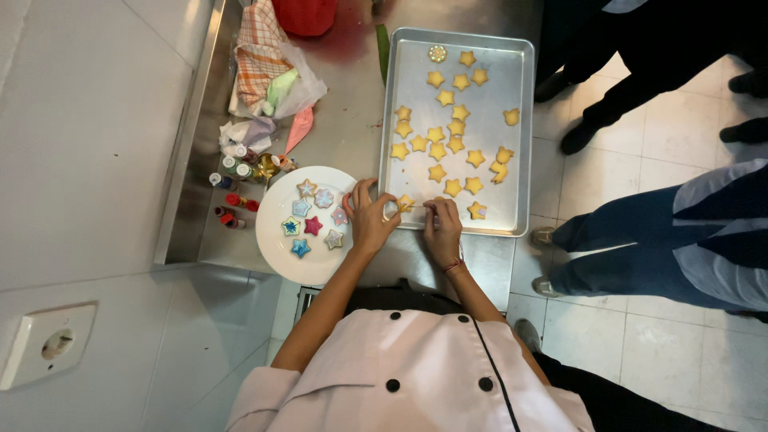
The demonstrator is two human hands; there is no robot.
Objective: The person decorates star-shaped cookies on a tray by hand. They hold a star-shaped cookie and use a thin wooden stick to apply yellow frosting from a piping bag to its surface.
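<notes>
Head view looks straight down on a steel counter (352,120) set against a pale wall, with tiled floor to the right where two other people's legs (640,240) stand close by. A large metal baking tray (520,128) holds roughly two dozen plain yellow star cookies (437,151) and one round one near its far edge. Left of it, a white plate (276,252) carries seven iced stars in blue, pink and red. Behind the plate lie piping bags (298,128), a checked cloth (260,52) and a cluster of small colouring bottles (232,172) (too small to count surely). At the tray's near edge, the left hand (370,218) curls its fingers around a star cookie (406,203), and the right hand (442,228) pinches a thin stick (422,206) touching it.
</notes>
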